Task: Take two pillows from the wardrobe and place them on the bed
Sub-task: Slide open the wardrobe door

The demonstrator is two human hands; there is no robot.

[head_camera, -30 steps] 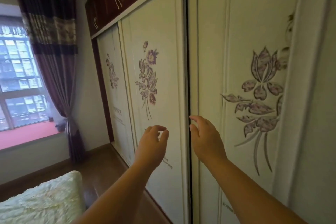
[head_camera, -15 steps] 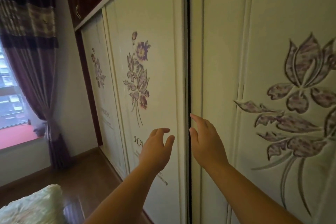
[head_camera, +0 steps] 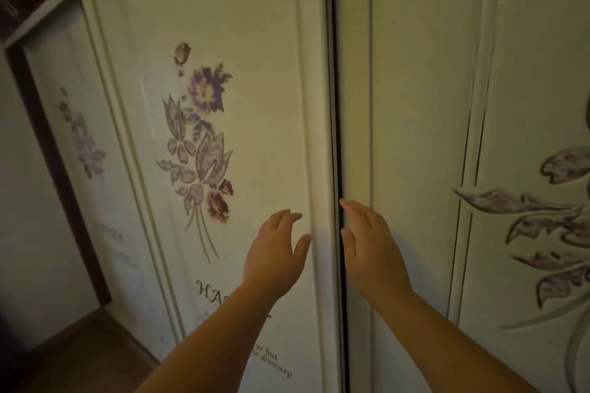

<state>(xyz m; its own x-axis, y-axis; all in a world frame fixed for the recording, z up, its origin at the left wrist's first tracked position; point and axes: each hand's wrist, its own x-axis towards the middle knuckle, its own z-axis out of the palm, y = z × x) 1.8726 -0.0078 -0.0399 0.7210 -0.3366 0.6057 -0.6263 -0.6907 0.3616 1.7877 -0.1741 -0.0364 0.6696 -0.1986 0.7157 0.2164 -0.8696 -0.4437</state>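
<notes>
The view has closed in on the wardrobe [head_camera: 223, 41]. Left hand [head_camera: 274, 252] and right hand [head_camera: 372, 249], both spread, flank its door seam [head_camera: 333, 105]; right fingertips [head_camera: 346, 203] touch it.

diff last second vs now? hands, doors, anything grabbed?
The camera closed in on the wardrobe: window, curtain and bed corner have left the view. Both hands advanced toward the dark seam between the doors; the right hand now has fingertips at the seam, the left hand is close to the left door. Nothing gripped. Doors still shut, both hands still open and empty.
</notes>
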